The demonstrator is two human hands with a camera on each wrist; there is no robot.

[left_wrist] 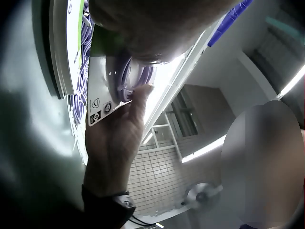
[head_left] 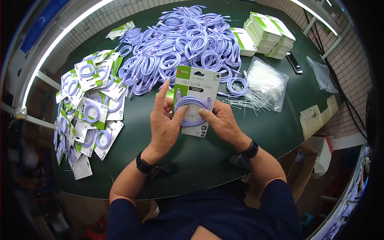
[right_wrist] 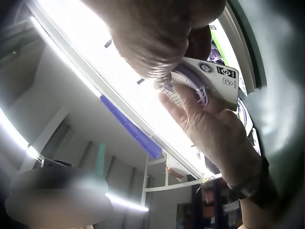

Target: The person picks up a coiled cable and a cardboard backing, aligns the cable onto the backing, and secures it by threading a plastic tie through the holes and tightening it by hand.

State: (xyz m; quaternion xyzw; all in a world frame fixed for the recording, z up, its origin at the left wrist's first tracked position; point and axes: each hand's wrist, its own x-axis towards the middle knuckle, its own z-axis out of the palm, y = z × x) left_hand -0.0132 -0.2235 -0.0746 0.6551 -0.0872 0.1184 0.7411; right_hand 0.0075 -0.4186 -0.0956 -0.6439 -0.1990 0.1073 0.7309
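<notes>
A white and green USB-C cable card (head_left: 204, 76) is held upright over the table in front of me. A lilac coiled cable (head_left: 190, 99) lies on the card's face, its two plugs pointing up at either side. My left hand (head_left: 162, 126) grips the card's left edge, thumb on the coil and index finger raised. On the other edge, my right hand (head_left: 225, 122) pinches the card with its thumb on the coil. Fingers behind the card are hidden in the head view. In the right wrist view, printed symbols show on the card's corner (right_wrist: 224, 74).
Carded cables (head_left: 91, 112) pile up on the left of the green table (head_left: 224, 160). A big heap of lilac cables (head_left: 180, 44) lies at the back. Stacked cards (head_left: 266, 38), a bag of white zip ties (head_left: 266, 82) and a black object (head_left: 294, 63) are on the right.
</notes>
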